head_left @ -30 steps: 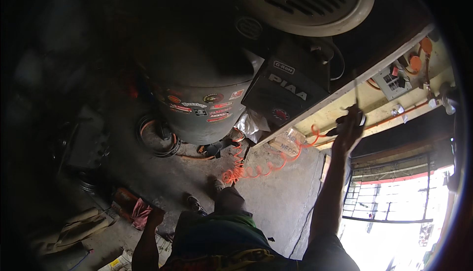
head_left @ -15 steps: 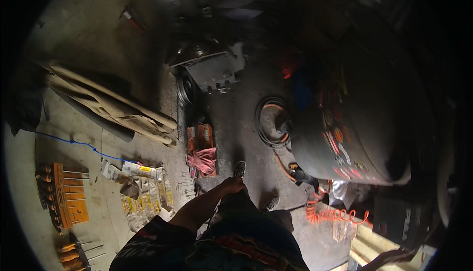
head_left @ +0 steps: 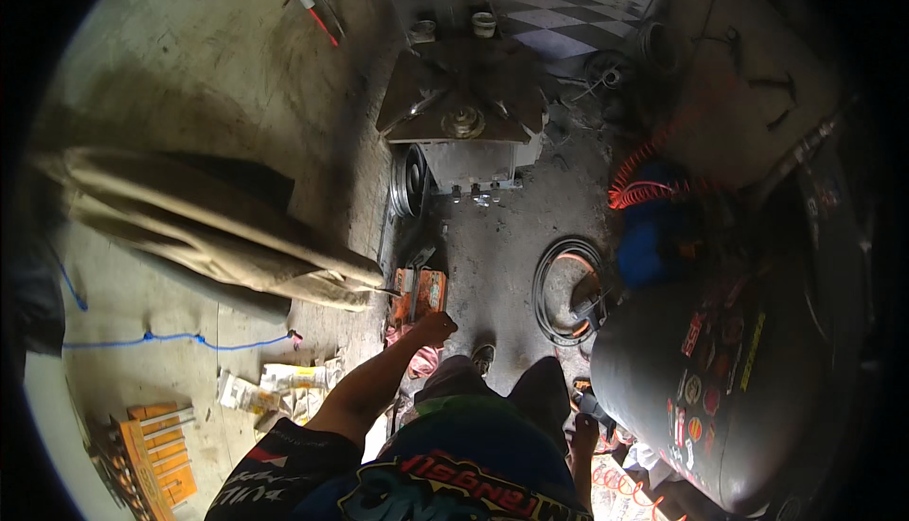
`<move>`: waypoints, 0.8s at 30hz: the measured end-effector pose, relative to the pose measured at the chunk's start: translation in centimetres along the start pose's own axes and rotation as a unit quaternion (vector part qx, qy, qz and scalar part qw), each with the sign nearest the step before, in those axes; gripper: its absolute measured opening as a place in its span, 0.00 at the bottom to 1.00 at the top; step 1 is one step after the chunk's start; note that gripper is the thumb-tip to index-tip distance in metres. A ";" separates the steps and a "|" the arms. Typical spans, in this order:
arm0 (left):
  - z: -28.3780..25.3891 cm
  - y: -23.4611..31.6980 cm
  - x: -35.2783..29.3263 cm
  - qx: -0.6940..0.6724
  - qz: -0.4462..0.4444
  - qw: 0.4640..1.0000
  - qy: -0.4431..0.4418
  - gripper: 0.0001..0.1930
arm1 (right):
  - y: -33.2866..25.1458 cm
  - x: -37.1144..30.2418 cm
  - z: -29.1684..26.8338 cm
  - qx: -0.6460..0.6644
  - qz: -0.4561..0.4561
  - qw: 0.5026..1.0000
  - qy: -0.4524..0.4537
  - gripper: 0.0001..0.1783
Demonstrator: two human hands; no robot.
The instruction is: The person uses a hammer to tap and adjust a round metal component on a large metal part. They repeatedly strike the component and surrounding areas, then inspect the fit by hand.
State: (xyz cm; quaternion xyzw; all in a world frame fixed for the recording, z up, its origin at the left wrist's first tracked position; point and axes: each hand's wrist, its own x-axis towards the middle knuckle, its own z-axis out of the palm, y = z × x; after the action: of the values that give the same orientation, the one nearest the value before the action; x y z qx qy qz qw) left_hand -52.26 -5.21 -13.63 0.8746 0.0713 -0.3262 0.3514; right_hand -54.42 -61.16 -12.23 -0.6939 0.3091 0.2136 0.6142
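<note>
My left hand (head_left: 436,329) hangs at the end of its bent forearm, fingers curled in, with nothing seen sticking out of them. Just beyond it is an orange-red box (head_left: 431,286) on the floor, and a reddish cloth (head_left: 424,362) lies beside the wrist. Low at my right side, my right hand (head_left: 584,434) is in shadow near the front of a large grey tank (head_left: 653,360) covered in stickers; its fingers are too dark to make out. Both hands appear in front of my body, over the floor.
A tyre-changer table (head_left: 464,95) stands ahead, with a wheel rim (head_left: 409,180) against it. A dark hose coil (head_left: 568,289) lies on the floor. Orange spiral hose (head_left: 630,190) hangs at right. A beige cloth (head_left: 218,228), a blue cord (head_left: 170,338) and a screwdriver rack (head_left: 156,455) are at left.
The view has swung up and I have moved forward, so the tyre changer now shows fully. My left hand has come nearer the orange-red box. My right hand has come into view beside my leg.
</note>
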 end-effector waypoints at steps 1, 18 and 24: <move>-1.1 -0.5 0.4 -0.044 -0.009 0.998 0.034 0.17 | -3.2 1.2 2.6 -0.073 -0.076 0.993 -0.060 0.18; -14.2 0.8 6.1 -0.242 -0.318 0.901 0.166 0.29 | -44.5 30.3 40.1 -0.369 -0.406 0.797 -0.254 0.18; -20.8 5.2 8.2 -0.334 -0.328 0.849 0.244 0.28 | -57.1 30.9 58.5 -0.376 -0.488 0.720 -0.319 0.20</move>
State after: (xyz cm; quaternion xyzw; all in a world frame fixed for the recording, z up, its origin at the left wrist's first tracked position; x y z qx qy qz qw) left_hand -33.25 3.76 -4.52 0.6815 0.5422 -0.1549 0.4665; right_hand 12.10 -5.64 -0.98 -0.8137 -0.3920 0.1916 0.3841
